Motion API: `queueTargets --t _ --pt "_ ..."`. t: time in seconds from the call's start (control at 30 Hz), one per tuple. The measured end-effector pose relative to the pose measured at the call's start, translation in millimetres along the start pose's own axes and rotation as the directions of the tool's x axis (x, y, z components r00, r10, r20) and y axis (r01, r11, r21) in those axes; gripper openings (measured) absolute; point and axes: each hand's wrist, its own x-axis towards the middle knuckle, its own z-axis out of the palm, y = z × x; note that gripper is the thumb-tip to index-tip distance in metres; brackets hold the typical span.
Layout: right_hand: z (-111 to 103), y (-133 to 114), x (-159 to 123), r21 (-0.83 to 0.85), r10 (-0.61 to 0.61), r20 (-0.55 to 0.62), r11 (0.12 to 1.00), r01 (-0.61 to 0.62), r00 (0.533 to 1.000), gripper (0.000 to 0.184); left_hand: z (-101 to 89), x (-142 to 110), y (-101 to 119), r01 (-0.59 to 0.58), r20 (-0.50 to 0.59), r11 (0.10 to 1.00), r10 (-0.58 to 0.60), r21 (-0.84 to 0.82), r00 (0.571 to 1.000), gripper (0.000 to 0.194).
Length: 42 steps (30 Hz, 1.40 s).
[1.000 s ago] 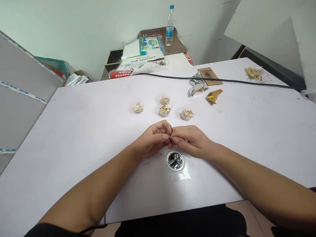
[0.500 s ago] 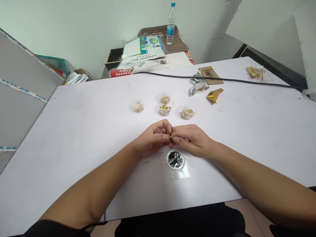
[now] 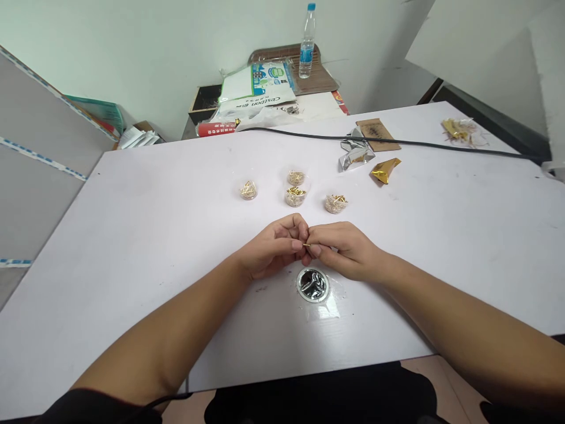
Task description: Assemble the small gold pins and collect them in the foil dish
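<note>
My left hand [image 3: 282, 244] and my right hand [image 3: 339, 248] meet above the table, fingertips closed together. Between the two thumbs a small gold-coloured metal pin [image 3: 306, 245] is pinched, held from both sides; its ends are hidden by the fingers. Just below the hands a round black mirror-like disc with a white rim [image 3: 313, 285] lies on the table. Beyond the hands stand small clear cups of gold pins: a left cup [image 3: 248, 190], a middle cup [image 3: 295, 196], a back cup [image 3: 296, 177] and a right cup [image 3: 336, 204].
On the white table [image 3: 154, 224] a black cable [image 3: 424, 146] runs across the back. Near it lie silver foil packets [image 3: 355, 158], a gold foil packet [image 3: 385, 171], brown card [image 3: 377, 134] and a clear bag of gold pieces [image 3: 461, 131]. A water bottle [image 3: 306, 47] stands behind.
My hands keep the same pinch on the pin, with hardly any movement. The whole view has shifted very slightly.
</note>
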Motion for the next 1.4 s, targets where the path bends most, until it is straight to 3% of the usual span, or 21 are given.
queueTargets --t 0.5,0.93,1.2,1.4 --pt "-2.2 -2.1 1.4 0.014 0.014 0.047 1.000 -0.015 0.999 0.024 0.1 1.5 1.0 0.039 0.024 0.999 -0.039 -0.007 0.999 0.039" --pt "-1.7 -4.5 -0.7 0.075 0.097 0.063 0.992 -0.102 0.993 0.026 -0.9 1.9 0.8 0.030 0.048 0.999 -0.029 -0.020 0.998 0.037" --pt "1.9 -1.5 1.3 0.070 0.061 0.001 0.996 -0.061 0.998 0.027 1.2 1.1 1.7 0.015 -0.053 0.999 -0.014 0.033 0.998 0.036" --pt "1.2 3.4 1.8 -0.103 0.030 -0.127 0.994 -0.044 0.991 0.026 2.8 4.3 -3.8 -0.174 -0.221 0.973 0.206 0.154 0.953 0.030"
